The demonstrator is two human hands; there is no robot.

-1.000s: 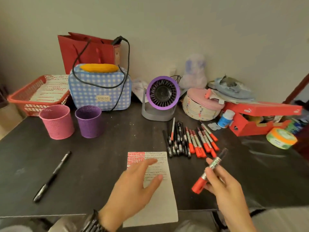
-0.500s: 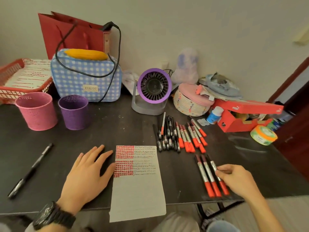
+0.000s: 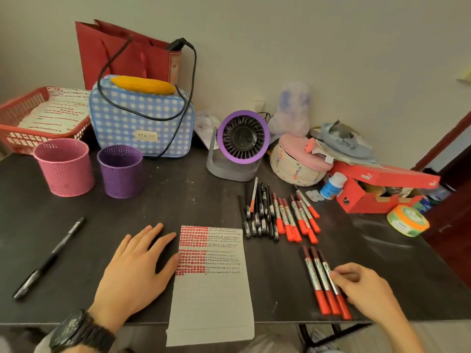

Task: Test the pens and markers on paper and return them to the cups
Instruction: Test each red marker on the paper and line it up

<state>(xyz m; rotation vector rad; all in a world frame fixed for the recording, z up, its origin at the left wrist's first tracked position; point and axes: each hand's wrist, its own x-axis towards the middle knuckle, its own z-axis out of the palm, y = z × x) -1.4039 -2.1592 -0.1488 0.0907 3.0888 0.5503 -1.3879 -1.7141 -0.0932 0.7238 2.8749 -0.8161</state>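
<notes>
Dark tabletop [image 3: 178, 200] bore a pink cup [image 3: 65, 169] and a purple cup [image 3: 121, 174], a red basket [image 3: 15, 128] holding marked sheets [image 3: 56, 113], the left hand [image 3: 137, 271] lying flat with fingers spread beside the paper [image 3: 211, 289], and the right hand [image 3: 367, 289] pinching the rightmost red marker [image 3: 342, 307] near the front edge.

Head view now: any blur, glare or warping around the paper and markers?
Head view: wide-angle warp stretches the corners; light dim and even, shadows soft; pale sheen on the table by the tape roll; paper marks and markers read sharp.
</notes>
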